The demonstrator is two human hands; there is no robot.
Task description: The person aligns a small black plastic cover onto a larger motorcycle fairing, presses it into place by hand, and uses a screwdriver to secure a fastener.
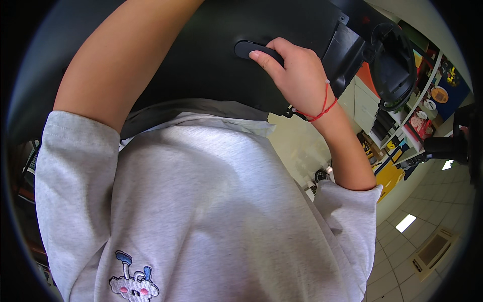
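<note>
My right hand (297,70), with a red string bracelet (318,118) at the wrist, is closed around a dark, round-ended, handle-like piece (246,49). The thumb presses on its face, and the fingers curl behind it out of sight. This piece lies against a large, smooth black panel (211,75); whether it is fixed there I cannot tell. My left forearm (136,55) reaches up across the panel and leaves the picture at the top edge, so my left hand is out of view.
A black frame part (344,48) and a black looped object (395,65) are at the panel's right end. Shelves with assorted goods (422,121) stand farther right. My grey shirt (201,201) fills the lower middle.
</note>
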